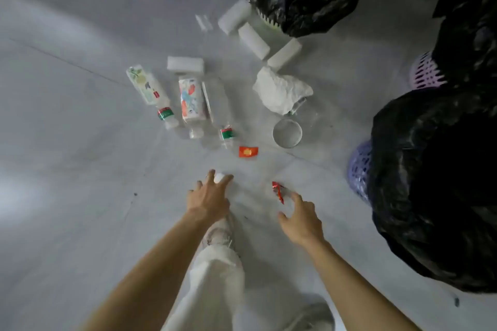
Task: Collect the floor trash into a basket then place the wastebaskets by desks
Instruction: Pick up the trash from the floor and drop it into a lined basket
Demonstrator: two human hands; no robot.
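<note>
Littering floor (67, 115): bottles (191, 99), foam blocks (253, 40), cup (287, 133).
</note>
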